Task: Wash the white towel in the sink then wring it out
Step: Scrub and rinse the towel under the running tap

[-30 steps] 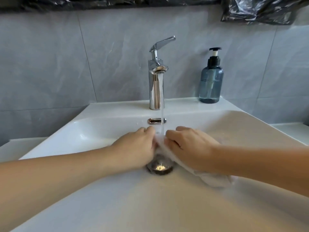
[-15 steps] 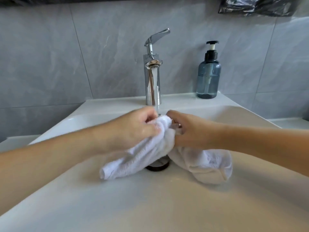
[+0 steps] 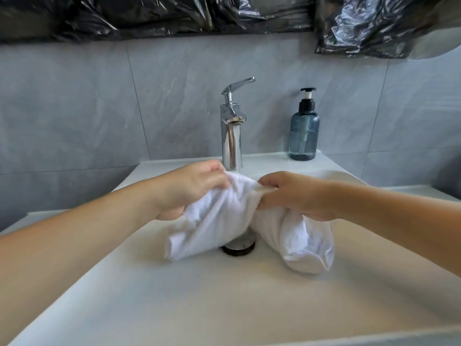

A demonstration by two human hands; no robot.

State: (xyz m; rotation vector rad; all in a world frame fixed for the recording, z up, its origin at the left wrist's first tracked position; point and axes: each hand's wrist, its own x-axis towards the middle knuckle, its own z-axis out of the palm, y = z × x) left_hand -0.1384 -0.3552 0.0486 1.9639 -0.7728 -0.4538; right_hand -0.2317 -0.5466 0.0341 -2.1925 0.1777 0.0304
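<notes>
A person's two hands are holding a white towel (image 3: 225, 216) over the basin of a white sink (image 3: 174, 295), directly in front of a chrome tap (image 3: 232, 136). The left hand (image 3: 192, 188) is gripping the towel's left part, fingers curled down over the cloth at its top edge. The right hand (image 3: 291, 193) is gripping the right part, fingers and thumb closing around a bunched fold. The two hands are sitting close together, with the cloth humped up between them. From each grip the towel is hanging down in two loose lobes: the left lobe is drooping toward the basin just left of the drain (image 3: 239, 245), and the right lobe is sagging lower and resting near the basin floor to the drain's right. The towel is partly covering the drain's upper rim. A blue soap bottle (image 3: 303, 131) with a black pump is standing on the sink's back ledge, right of the tap.
</notes>
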